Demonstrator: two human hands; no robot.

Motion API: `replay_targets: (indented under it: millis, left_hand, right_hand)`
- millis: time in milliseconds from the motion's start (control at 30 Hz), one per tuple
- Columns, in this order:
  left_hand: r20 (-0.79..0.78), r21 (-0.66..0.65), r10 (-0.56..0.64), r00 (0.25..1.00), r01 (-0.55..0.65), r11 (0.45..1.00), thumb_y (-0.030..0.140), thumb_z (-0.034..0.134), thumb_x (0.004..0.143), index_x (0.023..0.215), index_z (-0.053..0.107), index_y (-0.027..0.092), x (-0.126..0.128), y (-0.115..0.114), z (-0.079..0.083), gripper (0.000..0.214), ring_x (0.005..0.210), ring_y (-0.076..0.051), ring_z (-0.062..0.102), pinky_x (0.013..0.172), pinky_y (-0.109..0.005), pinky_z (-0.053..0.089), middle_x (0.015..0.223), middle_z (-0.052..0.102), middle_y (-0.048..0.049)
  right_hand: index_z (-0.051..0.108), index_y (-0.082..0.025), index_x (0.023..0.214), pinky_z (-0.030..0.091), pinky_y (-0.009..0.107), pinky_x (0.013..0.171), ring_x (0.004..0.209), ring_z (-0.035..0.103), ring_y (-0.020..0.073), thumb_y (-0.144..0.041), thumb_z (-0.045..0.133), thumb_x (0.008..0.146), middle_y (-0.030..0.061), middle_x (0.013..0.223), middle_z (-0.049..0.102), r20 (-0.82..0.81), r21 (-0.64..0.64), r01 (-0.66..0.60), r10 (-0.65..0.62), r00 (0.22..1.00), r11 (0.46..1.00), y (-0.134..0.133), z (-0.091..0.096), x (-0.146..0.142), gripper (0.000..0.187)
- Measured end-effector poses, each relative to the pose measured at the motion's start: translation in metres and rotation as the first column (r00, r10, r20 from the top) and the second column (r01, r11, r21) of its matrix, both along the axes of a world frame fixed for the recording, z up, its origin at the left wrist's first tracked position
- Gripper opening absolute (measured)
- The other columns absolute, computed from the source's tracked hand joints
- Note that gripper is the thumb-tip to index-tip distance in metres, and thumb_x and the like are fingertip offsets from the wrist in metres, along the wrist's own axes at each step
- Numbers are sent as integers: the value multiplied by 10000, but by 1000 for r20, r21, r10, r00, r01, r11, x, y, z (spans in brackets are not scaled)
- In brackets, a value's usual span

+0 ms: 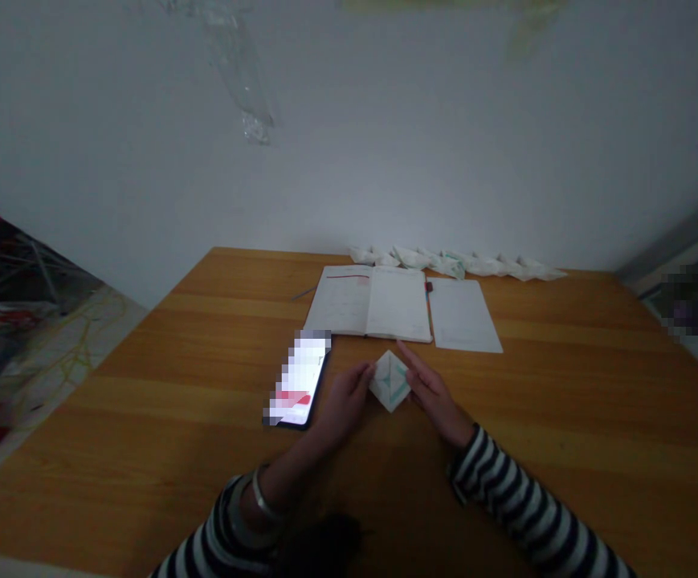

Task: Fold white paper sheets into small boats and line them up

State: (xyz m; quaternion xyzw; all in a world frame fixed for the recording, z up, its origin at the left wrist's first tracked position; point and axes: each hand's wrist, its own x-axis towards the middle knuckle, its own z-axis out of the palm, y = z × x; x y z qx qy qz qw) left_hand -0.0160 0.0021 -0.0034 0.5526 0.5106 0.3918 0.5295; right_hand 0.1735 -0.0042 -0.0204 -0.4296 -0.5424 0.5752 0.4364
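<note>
Between my two hands is a small folded paper (390, 382), diamond-shaped, white with pale green marks and creases meeting near its middle. My left hand (347, 397) pinches its left corner between thumb and fingers. At the right corner, my right hand (436, 400) grips the paper with the thumb on top, while its index finger stretches out past the edge. A lit phone (299, 379) lies just left of my left hand. Beyond the paper lies an open notebook (397, 305) with handwriting on its left page.
A white sheet (467, 315) lies right of the notebook, and a thin pen (304, 293) to its left. Several folded paper pieces (481, 265) line the wooden table's (565, 433) back edge by the wall. Clutter covers the floor at left.
</note>
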Motion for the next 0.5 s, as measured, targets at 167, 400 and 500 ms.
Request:
replay_targets:
  millis: [167, 400, 500]
  left_hand:
    - [218, 45, -98, 971, 90, 995, 372, 671, 895, 1481, 349, 215, 2, -2, 4, 687, 743, -184, 677, 691, -282, 513, 882, 732, -48]
    - [305, -7, -54, 951, 59, 998, 408, 670, 898, 1416, 448, 189, 0, 1, 5, 604, 956, -247, 703, 888, -386, 530, 1012, 748, -106]
    - [240, -2, 47, 970, -48, 999, 507, 539, 955, 1404, 471, 184, -2, 1, 6, 557, 872, -235, 705, 829, -373, 547, 923, 732, -77]
  right_hand:
    - [429, -279, 1500, 411, 259, 541, 583, 483, 152, -558, 516, 956, 6, 744, 593, -69, -46, 79, -82, 994, 996, 2, 1, 0, 617]
    - [498, -259, 1456, 452, 258, 553, 657, 562, 166, -556, 532, 943, 47, 889, 678, -102, -48, 126, -130, 986, 991, 8, -13, 3, 593]
    - [494, -256, 1466, 481, 272, 575, 645, 576, 165, -559, 515, 952, 45, 878, 695, -72, -32, 118, -120, 990, 993, 7, -14, 3, 597]
